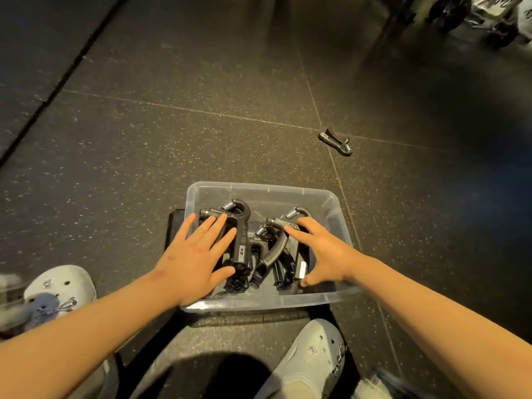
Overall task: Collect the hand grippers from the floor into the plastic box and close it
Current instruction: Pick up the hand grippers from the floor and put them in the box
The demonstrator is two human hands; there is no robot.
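Note:
A clear plastic box [260,187] stands open on the floor right in front of me, with several black hand grippers inside. My left hand [195,254] lies flat with straight fingers on the left hand gripper [241,229]. My right hand [325,251] is spread over the right hand gripper [288,220], fingertips touching it and thumb low near the box's front wall. Between them lies another gripper [270,254]. One more hand gripper [335,141] lies on the floor beyond the box, to the right. I see no box lid that I can name for certain.
The floor is dark speckled rubber tiles with pale seams. A dark flat panel [174,226] sticks out from under the box's left side. My feet in pale clogs [311,352] flank the box. Blurred equipment [460,12] stands at the far top right.

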